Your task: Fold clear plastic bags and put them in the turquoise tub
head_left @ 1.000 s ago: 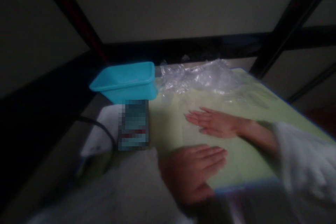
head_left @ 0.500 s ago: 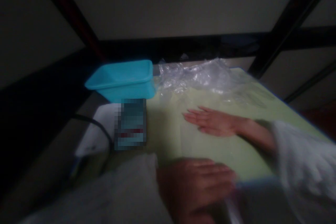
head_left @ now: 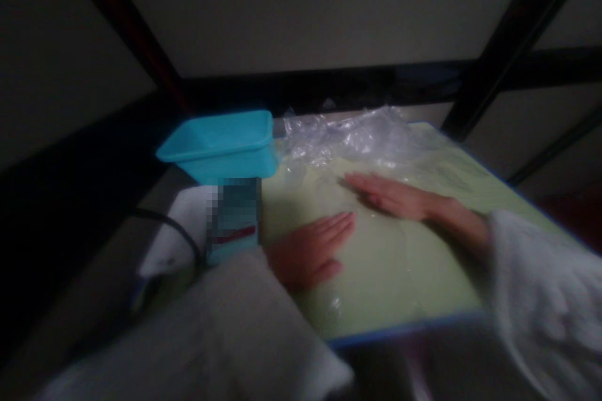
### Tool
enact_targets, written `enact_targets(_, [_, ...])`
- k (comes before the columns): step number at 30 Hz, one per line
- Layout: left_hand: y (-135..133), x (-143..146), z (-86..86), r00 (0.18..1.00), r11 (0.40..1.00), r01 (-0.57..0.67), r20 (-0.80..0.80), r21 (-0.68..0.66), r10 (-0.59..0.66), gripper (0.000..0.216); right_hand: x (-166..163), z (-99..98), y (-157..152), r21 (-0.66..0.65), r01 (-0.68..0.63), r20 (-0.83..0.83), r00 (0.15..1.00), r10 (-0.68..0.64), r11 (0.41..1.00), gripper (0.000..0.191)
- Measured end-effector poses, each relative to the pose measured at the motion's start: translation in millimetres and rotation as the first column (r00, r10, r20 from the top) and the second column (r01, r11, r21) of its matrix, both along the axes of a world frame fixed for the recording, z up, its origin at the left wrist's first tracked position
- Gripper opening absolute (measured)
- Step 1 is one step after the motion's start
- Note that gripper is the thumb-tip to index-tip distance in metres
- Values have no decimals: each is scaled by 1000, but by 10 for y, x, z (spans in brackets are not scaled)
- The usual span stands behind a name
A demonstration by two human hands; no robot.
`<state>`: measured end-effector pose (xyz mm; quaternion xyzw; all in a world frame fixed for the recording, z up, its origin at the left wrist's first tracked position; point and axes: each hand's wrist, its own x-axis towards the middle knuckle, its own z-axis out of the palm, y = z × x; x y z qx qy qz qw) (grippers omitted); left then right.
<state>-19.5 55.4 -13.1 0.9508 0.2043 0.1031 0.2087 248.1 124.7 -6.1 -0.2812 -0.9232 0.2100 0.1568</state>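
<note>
Both my hands lie flat on a pale green mat [head_left: 423, 288] with a blue edge. My left hand [head_left: 308, 249] rests palm down near the mat's left side, fingers stretched out and together, holding nothing. My right hand [head_left: 388, 194] lies flat farther back, fingers pointing left, close to a heap of crumpled clear plastic film [head_left: 348, 135]. Something thin and clear seems to lie on the mat under my hands, but the picture is dim and blurred. White sleeves cover both arms.
A turquoise plastic tub [head_left: 221, 145] stands at the mat's back left corner. A small blurred box [head_left: 235, 219] sits in front of it on white paper, beside a black cable [head_left: 176, 232]. Dark frame bars cross behind and at the right.
My left hand has slid from the mat's near edge up and to the left. My right hand has moved back toward the clear plastic film.
</note>
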Motion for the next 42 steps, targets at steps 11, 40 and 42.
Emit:
enact_targets(11, [161, 106, 59, 649, 462, 25, 366, -886, 667, 58, -2, 102, -461, -697, -91, -491, 784, -381, 711, 43])
enact_targets(40, [166, 100, -15, 734, 420, 39, 311, -907, 604, 49, -122, 167, -919, -244, -395, -34, 916, 400, 886, 20])
enact_targets(42, [168, 99, -19, 734, 433, 40, 320, -900, 599, 48, -101, 167, -909, -307, -418, -88, 907, 412, 855, 22])
